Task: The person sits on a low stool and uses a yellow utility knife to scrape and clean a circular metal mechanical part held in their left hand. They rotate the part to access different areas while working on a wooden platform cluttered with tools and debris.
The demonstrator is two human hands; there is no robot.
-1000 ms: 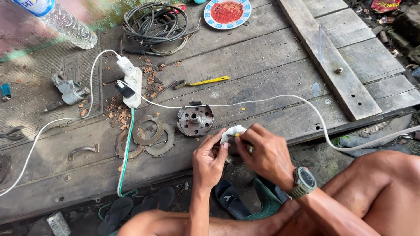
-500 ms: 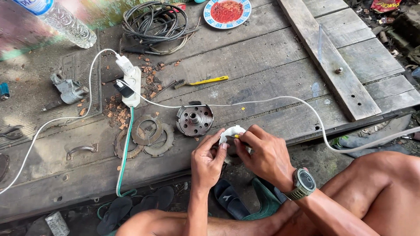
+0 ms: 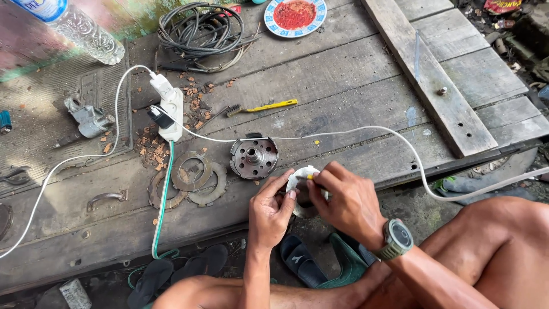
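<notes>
My left hand (image 3: 271,210) cups a small round white part (image 3: 301,178) at the front edge of a worn wooden platform (image 3: 343,74). My right hand (image 3: 346,200), with a watch on its wrist, pinches a thin yellow-tipped tool (image 3: 310,177) and presses it onto the white part's top. Just behind the hands a round metal hub (image 3: 254,157) with holes lies on the planks. A white cable (image 3: 366,133) runs past it from a white power strip (image 3: 171,111).
Flat metal rings (image 3: 194,178) lie left of the hub. A yellow-handled brush (image 3: 263,107), a black cable coil (image 3: 197,26), a red-and-blue plate (image 3: 295,14), a plastic bottle (image 3: 71,26) and a grey metal part (image 3: 86,117) sit farther back. Sandals (image 3: 303,262) lie below.
Both hands stay on the white part with only small finger movements. Nothing else on the platform has moved.
</notes>
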